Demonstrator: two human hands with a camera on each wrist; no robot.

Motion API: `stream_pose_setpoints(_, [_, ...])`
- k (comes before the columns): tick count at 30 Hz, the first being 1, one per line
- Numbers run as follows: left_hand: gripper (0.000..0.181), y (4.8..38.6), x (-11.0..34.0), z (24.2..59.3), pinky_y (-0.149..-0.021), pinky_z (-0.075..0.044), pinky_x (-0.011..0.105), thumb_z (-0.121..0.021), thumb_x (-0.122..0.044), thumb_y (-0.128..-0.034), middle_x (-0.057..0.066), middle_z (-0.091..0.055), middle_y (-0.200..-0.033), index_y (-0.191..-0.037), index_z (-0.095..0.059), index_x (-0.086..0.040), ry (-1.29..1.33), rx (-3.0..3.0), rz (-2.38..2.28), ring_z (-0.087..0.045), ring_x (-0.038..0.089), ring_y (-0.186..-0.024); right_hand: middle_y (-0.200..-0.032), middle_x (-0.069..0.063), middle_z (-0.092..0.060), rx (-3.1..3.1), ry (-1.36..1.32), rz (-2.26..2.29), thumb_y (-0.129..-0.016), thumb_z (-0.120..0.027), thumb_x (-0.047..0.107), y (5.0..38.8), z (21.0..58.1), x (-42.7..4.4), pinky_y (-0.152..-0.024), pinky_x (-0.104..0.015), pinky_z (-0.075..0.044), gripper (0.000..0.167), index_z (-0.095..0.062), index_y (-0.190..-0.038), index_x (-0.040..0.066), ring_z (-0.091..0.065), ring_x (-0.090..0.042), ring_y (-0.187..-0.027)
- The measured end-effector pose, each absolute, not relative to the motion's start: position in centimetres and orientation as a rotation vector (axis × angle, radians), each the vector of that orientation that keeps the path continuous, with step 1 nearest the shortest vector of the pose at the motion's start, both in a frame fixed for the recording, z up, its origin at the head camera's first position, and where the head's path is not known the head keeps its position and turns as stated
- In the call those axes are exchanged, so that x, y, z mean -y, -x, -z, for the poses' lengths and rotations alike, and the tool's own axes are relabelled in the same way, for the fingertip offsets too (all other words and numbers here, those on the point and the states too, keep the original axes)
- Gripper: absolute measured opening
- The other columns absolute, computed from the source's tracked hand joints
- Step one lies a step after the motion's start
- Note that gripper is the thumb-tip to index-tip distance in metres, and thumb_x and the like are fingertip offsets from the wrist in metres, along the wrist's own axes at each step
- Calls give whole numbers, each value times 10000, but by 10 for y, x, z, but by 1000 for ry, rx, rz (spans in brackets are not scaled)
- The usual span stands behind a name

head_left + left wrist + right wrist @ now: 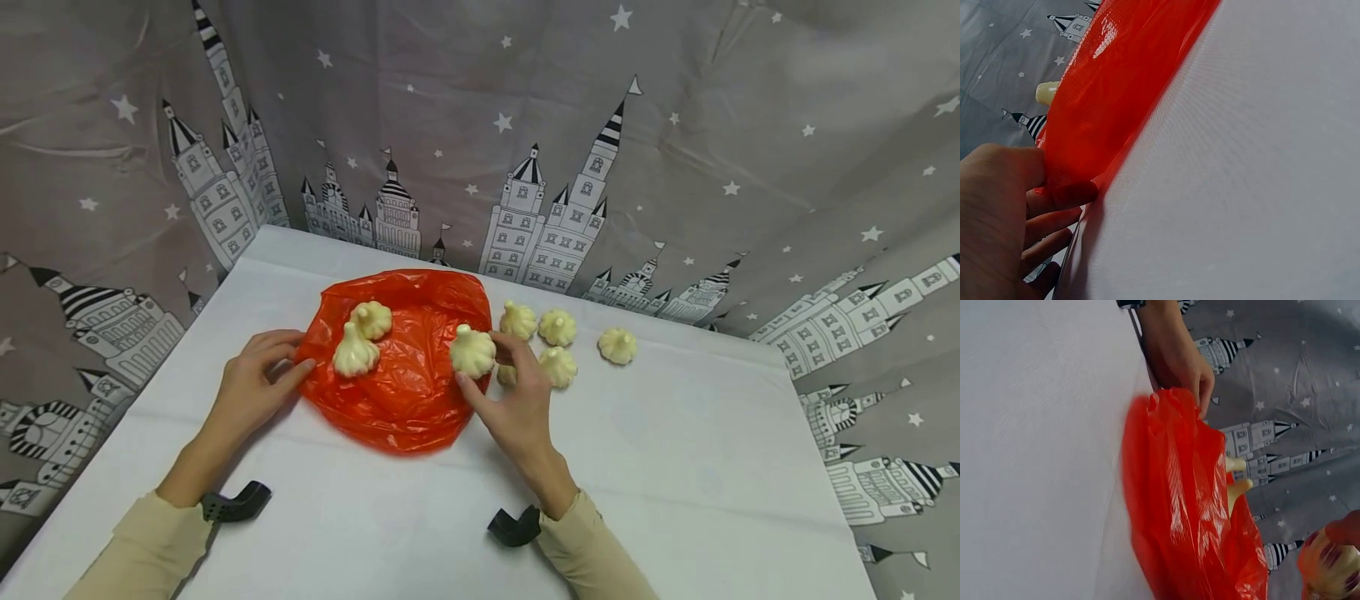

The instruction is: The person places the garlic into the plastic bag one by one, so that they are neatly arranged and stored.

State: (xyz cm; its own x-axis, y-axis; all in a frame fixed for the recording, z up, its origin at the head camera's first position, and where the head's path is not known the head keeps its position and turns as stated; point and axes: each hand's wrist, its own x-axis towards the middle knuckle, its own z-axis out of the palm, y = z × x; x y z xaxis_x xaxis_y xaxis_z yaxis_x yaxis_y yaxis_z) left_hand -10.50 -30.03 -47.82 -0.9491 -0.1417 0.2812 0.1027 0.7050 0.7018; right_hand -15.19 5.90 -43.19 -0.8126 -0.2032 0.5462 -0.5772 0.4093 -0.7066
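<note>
Lying in the red plastic bag (412, 412) in the head view are 2 cream garlic bulbs (356, 353); the right hand (519, 402) pinches 1 above it; 5 others (557, 327) are left near the white worktop's (712, 467) far edge, a grey castle-print curtain (450, 108) behind. Left wrist view: the left hand (997, 219) pinches the bag's rim. Right wrist view: the held bulb (1330, 565) shows purple streaks.

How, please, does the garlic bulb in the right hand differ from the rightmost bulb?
The right hand pinches the held bulb; the rightmost bulb rests on the table. In the head view, the held bulb looks larger than the rightmost bulb. Both are pale and ribbed.
</note>
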Motion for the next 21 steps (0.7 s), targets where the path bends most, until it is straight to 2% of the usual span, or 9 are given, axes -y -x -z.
stream_pose_setpoints(6, [110,105,301,480,-945,-257,-64,-770,-140,-964,199,-664,-1371,-950,-755,-33,-20,2597,1093,-534,394,-1340,-1241,-51,-695,2357,-716,-1381,-864,-863,263,152,434,-38,-923,-403,-603,586,-600,-1356,83,-680,-189,-1059])
stream_pose_setpoints(12, [117,105,300,479,-947,-255,-62,-769,-145,-965,200,-663,-1371,-957,-754,-29,-26,2598,1091,-533,395,-1342,-1234,-74,-698,2386,-749,-1387,-857,-870,257,154,436,-19,-986,-381,-586,577,-604,-1335,70,-675,-205,-1108])
stream_pose_setpoints(21, [117,104,299,475,-965,-273,-56,-786,-135,-951,202,-669,-1360,-957,-759,-22,-27,2589,1096,-540,389,-1340,-1276,-28,-676,2492,-816,-1428,-876,-851,277,153,444,4,-1050,-362,-558,581,-584,-1363,105,-649,-164,-1167])
